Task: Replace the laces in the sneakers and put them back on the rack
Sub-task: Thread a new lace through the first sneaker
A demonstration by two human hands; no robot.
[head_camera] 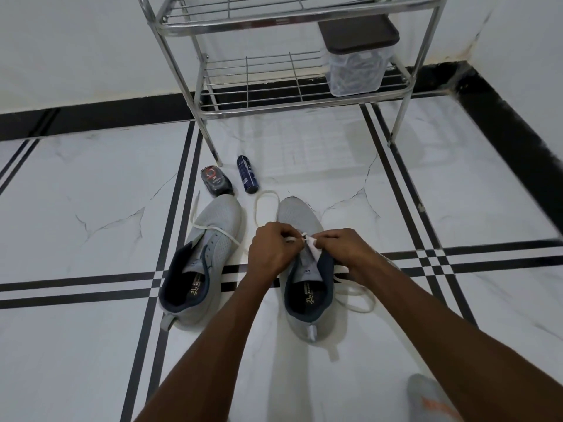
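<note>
From the head view, two grey sneakers sit on the white tiled floor [91, 345], toes pointing toward a metal rack [292, 99]. The right sneaker [307, 300] lies directly under both hands. The left hand [271, 251] has its fingers [286, 236] curled and pinching the white lace [265, 205] just above the eyelets, and the right hand [338, 248] pinches the same lace close beside it, the two sets of fingertips almost touching. One loop of that lace lies on the floor by the toe, and more of it trails on the floor at the shoe's right side. The left sneaker [201, 263] stands apart to the left, with a second white lace [213, 229] draped loosely across its upper (only partly threaded, as far as can be seen). Beyond the toes lie a dark blue spray can [247, 179] and a small dark bottle [214, 184]. On the rack's lower shelf stands a clear container [356, 68] with a dark lid.
</note>
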